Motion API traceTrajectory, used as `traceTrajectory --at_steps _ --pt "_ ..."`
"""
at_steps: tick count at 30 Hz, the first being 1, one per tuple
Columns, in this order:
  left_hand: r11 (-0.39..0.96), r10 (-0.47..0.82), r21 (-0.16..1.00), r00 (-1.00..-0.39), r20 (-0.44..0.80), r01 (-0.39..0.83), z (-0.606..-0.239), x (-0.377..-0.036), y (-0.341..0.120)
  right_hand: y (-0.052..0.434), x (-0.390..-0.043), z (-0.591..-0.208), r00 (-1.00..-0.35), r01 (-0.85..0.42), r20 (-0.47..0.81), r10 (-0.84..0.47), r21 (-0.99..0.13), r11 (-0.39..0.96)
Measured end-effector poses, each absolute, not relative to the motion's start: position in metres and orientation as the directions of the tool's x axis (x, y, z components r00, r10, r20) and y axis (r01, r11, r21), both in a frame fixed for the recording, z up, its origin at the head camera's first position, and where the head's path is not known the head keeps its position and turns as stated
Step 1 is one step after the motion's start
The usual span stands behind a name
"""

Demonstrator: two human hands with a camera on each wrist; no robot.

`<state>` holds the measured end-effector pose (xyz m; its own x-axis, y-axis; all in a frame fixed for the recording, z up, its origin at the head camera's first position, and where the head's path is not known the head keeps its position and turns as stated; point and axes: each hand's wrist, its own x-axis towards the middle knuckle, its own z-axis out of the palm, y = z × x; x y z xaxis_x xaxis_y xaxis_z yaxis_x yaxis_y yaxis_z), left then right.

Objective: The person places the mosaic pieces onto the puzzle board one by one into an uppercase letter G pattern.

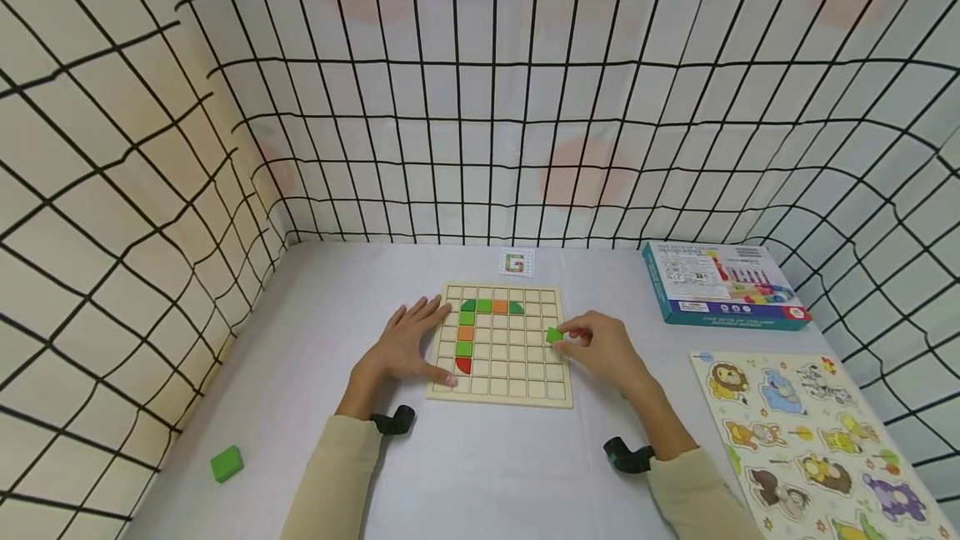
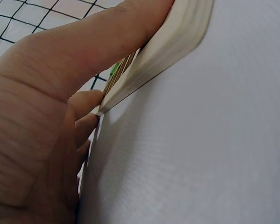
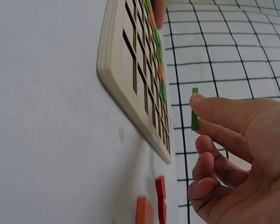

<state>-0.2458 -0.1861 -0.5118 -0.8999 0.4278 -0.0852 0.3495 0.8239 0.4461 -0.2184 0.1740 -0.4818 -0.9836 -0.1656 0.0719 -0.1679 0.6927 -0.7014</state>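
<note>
One green tile (image 1: 554, 335) is pinched between the thumb and forefinger of the right hand (image 1: 603, 348), held just above the right side of the board (image 1: 500, 392). From the head view only its top face shows, the fingers covering its right part, so its full outline is hard to make out. In the right wrist view the tile (image 3: 194, 109) shows edge-on: a thin, flat, bright green slab, its long axis running up and down in that picture, held clear of the board (image 3: 126, 84). The other fingers of that hand (image 3: 238, 154) curl loosely below and grip nothing.

On the board, green, orange and red tiles fill part of the top row and run down a left column (the grid's other cells are bare wood). The left hand (image 1: 408, 343) lies flat with straight fingers on the board's left edge, thumb on its near corner; the left wrist view shows the thumb (image 2: 107, 42) pressed on the board's rim (image 2: 177, 37), with most of the board hidden behind it.

Red and orange tiles (image 3: 154, 205), cut off by the frame, lie on the counter (image 1: 480, 473). A green block (image 1: 226, 463) lies well apart at the left. A small card (image 1: 517, 262) lies beyond the board, a blue box (image 1: 720, 283) to the right, and an animal puzzle (image 1: 810, 440) near it, cut off at the edge.
</note>
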Motion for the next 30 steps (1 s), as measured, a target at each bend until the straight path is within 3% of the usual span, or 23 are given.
traceTrajectory --at_steps 14,30 --pt "0.830 0.424 0.433 -0.902 -0.080 0.351 -0.514 -0.246 -0.186 0.119 -0.211 -0.487 -0.955 -0.221 0.036 -0.296 -0.751 0.622" --pt "0.830 0.422 0.434 -0.903 -0.080 0.350 -0.514 -0.246 -0.186 0.083 -0.205 -0.500 -0.919 -0.297 0.042 -0.391 -0.726 0.621"
